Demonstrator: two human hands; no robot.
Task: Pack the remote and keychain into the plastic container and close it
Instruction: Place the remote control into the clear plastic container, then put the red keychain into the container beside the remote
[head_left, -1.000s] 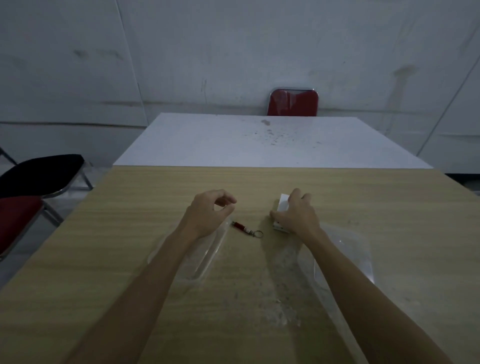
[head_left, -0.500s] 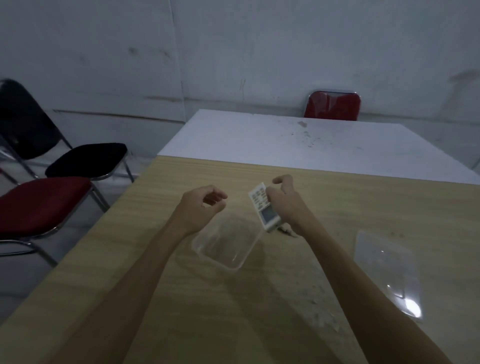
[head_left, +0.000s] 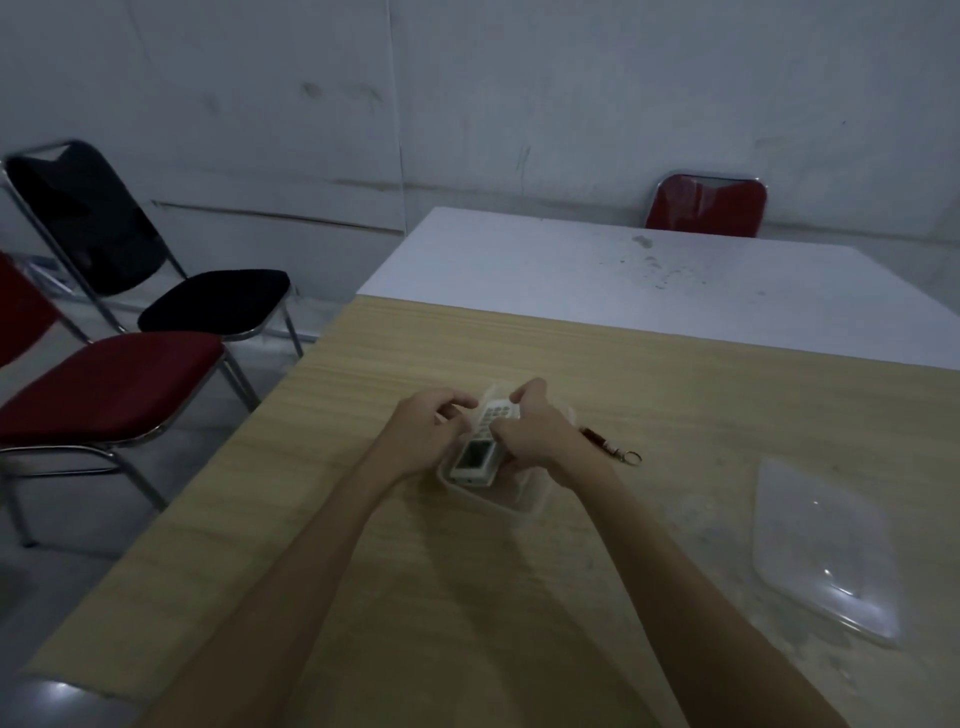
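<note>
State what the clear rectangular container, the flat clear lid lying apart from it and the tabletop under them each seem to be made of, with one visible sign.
Clear rectangular container: thin transparent plastic; the table shows through its walls.
Flat clear lid: probably the same plastic, glossy; it carries bright glints.
Tabletop: pale wood-grain surface, matt; whether laminate or real wood cannot be told.

We see a wooden table (head_left: 467, 597) butted against a white table (head_left: 649, 280) beyond it, whose top is speckled with dark marks. A red chair (head_left: 706, 205) stands at its far side against the grey wall (head_left: 467, 93). To our left stand a black chair (head_left: 156, 270) and another red one (head_left: 104, 384).
</note>
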